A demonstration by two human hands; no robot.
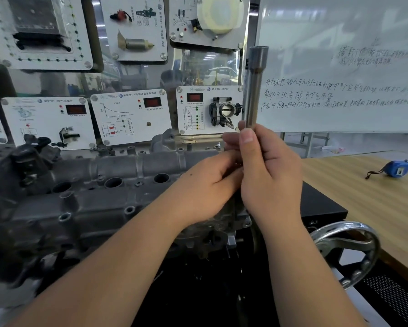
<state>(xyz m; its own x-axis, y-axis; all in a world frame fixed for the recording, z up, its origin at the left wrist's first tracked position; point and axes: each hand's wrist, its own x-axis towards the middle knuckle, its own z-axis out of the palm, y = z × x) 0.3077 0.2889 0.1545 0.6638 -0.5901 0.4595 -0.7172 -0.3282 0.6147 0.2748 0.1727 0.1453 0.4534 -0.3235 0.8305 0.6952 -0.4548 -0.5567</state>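
Chrome handwheel is sitting nearest, low on the right. Above it the right hand is clamping its fingers and thumb round the lower end of a steel socket tube, which is standing upright over the right end of the grey engine head. The left hand is curling in at the tube's base; its hold cannot be told. Beyond, a blue tape measure is lying near the wooden table's far edge, before a whiteboard.

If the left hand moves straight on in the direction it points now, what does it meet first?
The tube that the right hand grips; the left hand seems to touch it already.
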